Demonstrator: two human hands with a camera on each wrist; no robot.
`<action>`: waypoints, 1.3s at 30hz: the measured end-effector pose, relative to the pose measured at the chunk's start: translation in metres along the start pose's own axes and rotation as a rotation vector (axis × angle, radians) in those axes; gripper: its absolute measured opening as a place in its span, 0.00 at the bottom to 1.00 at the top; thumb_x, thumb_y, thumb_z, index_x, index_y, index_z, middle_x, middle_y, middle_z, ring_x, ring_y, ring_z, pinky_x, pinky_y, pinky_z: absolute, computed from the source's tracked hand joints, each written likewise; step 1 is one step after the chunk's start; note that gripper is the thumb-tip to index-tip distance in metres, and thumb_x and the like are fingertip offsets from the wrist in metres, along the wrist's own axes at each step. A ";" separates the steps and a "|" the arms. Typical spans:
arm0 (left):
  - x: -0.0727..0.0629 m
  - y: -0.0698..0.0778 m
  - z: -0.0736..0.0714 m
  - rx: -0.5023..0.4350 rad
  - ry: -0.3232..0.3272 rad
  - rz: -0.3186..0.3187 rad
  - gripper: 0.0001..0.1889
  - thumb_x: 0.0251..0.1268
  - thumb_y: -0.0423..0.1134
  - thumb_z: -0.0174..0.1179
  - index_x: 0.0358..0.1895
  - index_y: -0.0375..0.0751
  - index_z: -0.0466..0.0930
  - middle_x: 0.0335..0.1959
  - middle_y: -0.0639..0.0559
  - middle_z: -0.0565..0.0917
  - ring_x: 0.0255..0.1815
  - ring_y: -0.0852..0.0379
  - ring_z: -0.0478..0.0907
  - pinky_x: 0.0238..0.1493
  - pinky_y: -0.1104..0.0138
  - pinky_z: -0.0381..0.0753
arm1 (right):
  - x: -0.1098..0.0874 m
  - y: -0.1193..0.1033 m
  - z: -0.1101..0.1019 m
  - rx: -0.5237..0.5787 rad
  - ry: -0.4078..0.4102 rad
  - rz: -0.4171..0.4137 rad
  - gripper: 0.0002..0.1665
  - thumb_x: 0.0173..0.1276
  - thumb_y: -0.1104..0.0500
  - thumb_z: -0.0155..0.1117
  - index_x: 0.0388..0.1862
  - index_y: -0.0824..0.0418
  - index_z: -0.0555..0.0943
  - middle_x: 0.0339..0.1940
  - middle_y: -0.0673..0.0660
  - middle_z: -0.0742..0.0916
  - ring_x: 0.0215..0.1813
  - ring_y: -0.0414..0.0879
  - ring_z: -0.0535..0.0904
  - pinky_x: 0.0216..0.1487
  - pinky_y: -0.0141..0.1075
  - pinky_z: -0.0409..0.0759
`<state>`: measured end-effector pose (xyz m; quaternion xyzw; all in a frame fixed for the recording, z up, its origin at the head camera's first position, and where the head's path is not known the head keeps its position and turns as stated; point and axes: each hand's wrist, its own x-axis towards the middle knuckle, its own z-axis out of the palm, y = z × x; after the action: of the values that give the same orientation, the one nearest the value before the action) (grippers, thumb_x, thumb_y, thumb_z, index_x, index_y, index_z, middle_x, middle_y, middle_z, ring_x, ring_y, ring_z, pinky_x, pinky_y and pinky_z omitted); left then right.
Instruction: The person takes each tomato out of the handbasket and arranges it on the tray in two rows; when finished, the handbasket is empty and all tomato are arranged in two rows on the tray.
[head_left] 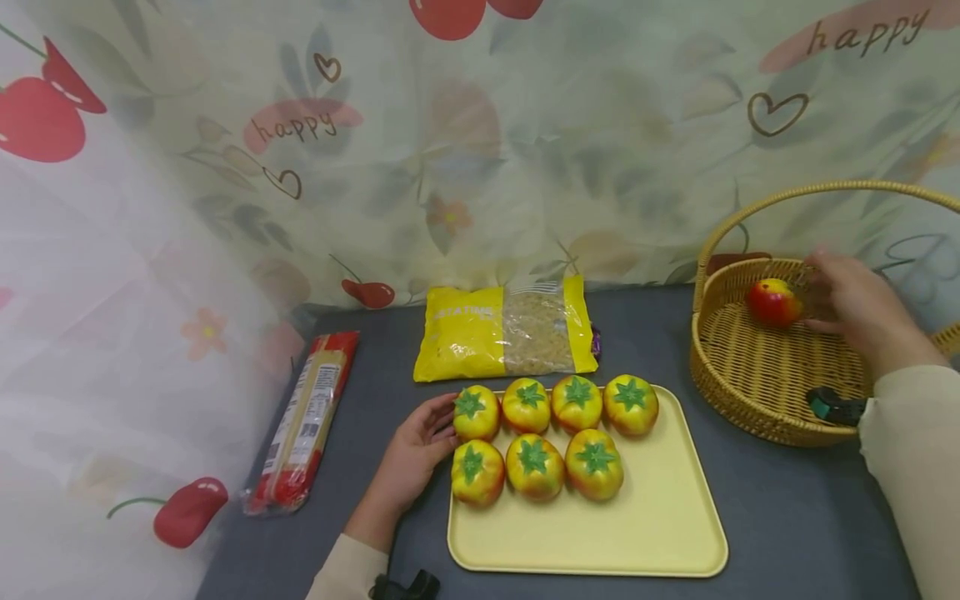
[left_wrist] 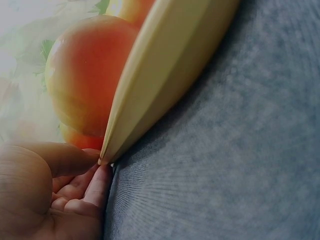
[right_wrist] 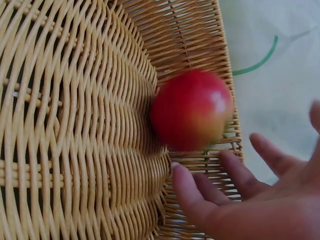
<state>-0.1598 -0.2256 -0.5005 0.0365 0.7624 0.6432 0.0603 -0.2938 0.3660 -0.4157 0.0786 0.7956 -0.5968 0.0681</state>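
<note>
In the head view my left hand (head_left: 418, 450) is at the left rim of a pale yellow tray (head_left: 660, 533). The left wrist view shows thumb and fingers pinching that tray rim. On the tray sit several yellow-orange persimmons (head_left: 535, 457) with green leafy tops, in two rows; the nearest ones are beside my left fingers. My right hand (head_left: 862, 308) is inside a wicker basket (head_left: 708, 375), fingers spread and apart from a round red-and-yellow fruit (right_wrist: 192, 110). That fruit lies against the basket's inner wall.
A yellow bag of dry pasta (head_left: 465, 333) lies behind the tray, with a small purple packet (head_left: 596, 343) partly behind it. To the left is a red-ended pack of noodles (head_left: 307, 421). The basket's tall handle (head_left: 810, 190) arches over it. Printed cloth hangs behind.
</note>
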 end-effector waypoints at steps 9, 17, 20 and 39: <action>0.000 0.001 0.000 -0.008 -0.004 0.007 0.31 0.76 0.22 0.63 0.80 0.35 0.70 0.77 0.37 0.74 0.78 0.40 0.70 0.75 0.49 0.72 | 0.003 -0.001 0.010 -0.338 -0.232 -0.068 0.57 0.87 0.43 0.60 0.90 0.70 0.40 0.84 0.84 0.48 0.78 0.79 0.58 0.48 0.37 0.85; 0.000 0.001 -0.001 0.007 -0.001 0.006 0.32 0.76 0.22 0.63 0.80 0.37 0.70 0.77 0.39 0.74 0.77 0.41 0.71 0.74 0.52 0.74 | 0.004 -0.004 0.017 -0.482 -0.261 -0.124 0.55 0.80 0.48 0.71 0.88 0.72 0.51 0.81 0.84 0.56 0.71 0.74 0.68 0.49 0.40 0.86; 0.000 0.001 0.000 0.016 -0.003 0.006 0.32 0.76 0.22 0.63 0.80 0.36 0.70 0.77 0.39 0.74 0.77 0.41 0.71 0.73 0.53 0.75 | 0.003 -0.004 0.018 -0.491 -0.254 -0.133 0.54 0.81 0.49 0.72 0.87 0.73 0.53 0.80 0.85 0.57 0.69 0.73 0.70 0.49 0.41 0.87; -0.001 -0.002 0.001 0.015 0.007 -0.013 0.31 0.76 0.22 0.63 0.80 0.38 0.71 0.77 0.40 0.74 0.77 0.41 0.71 0.74 0.50 0.74 | -0.008 -0.027 0.013 -0.486 -0.161 -0.120 0.66 0.77 0.36 0.72 0.91 0.67 0.44 0.81 0.87 0.52 0.76 0.84 0.56 0.63 0.70 0.75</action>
<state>-0.1585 -0.2252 -0.5023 0.0295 0.7677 0.6372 0.0616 -0.2918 0.3458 -0.3926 -0.0353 0.9108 -0.3955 0.1127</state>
